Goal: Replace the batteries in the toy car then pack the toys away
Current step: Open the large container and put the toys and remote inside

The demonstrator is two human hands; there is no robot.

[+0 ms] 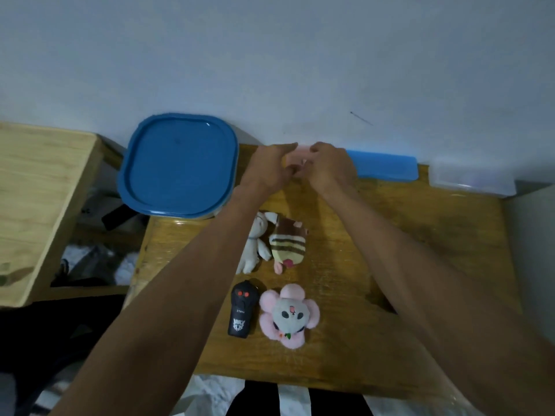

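Both hands are up at the far edge of the table (420, 235), close together against the wall. My left hand (270, 166) and my right hand (330, 166) close around a small pale pink thing (295, 156). I take it to be the toy car, though so little shows between the fingers that I cannot be sure. The fingers of both hands curl onto it, left from one side, right from the other; I cannot see whether a battery cover is on or off.

The step in hand, as I judge it, is working at the car's battery bay. To do it well I would bring the car nearer, away from the wall, so that the underside faces the camera. One hand should hold the body steady while the other thumb works the cover, and any loose cover or cell should go down on bare table, not among the toys.

The black remote control (242, 310) lies near me, just beside the pink flower plush (288, 316). Beyond them lie the white plush (255, 244) and the striped plush (288, 244), touching. The container with the blue lid (177, 163) stands at the left for packing later. The long blue case (387, 168) and the clear box (471, 178) sit along the wall to the right.
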